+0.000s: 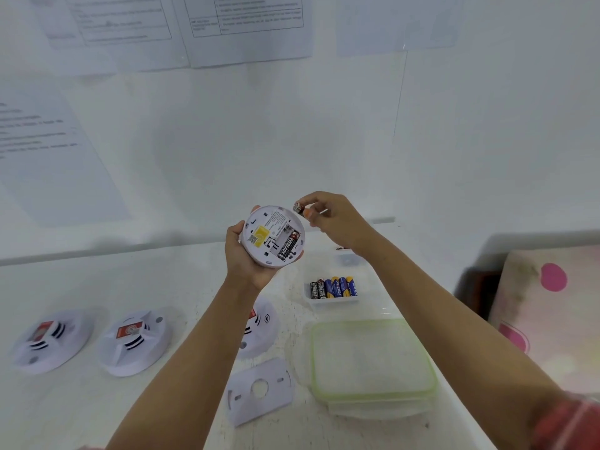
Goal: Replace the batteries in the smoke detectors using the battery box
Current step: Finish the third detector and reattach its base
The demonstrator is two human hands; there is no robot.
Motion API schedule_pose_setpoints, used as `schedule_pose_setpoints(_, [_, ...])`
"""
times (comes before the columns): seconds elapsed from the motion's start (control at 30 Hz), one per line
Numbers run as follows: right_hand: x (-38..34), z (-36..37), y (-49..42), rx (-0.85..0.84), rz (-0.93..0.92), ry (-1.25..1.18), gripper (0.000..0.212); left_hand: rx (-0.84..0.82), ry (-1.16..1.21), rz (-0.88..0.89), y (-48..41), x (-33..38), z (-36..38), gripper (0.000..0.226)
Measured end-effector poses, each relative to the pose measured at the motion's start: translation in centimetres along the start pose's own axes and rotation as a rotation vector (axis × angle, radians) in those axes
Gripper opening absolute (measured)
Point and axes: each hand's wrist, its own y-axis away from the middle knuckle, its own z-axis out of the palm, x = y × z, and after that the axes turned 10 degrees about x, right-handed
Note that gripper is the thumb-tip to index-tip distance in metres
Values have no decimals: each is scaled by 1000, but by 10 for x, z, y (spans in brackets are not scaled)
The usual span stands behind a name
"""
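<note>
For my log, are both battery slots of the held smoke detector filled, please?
No, the round white smoke detector holds one black cylindrical battery beside an empty slot.

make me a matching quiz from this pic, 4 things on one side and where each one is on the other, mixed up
Things
1. smoke detector
2. loose battery
3. green-rimmed lid
4. mounting plate

Places
A. pinched in the right hand
B. flat on the table, between the forearms
C. held up in the left hand, back open
D. on the table, nearer the person than the battery box

Pairs: 1-C, 2-A, 3-D, 4-B
</note>
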Motion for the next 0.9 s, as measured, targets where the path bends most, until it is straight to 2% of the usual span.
schedule_pose_setpoints(0.23, [-5,1,2,-156,30,46,40,-12,-2,-28,-2,-1,-1,34])
schedule_pose_setpoints(0.37, [-11,-1,4,-185,91,-13,28,5,3,-21,-3,0,-1,34])
schedule_pose_setpoints(0.6, [-15,0,2,-165,331,-292,18,8,27,-28,-3,0,1,34])
schedule_pose_setpoints(0.9, [-15,7,3,-138,438,-306,5,31,-8,-32,-5,2,2,40])
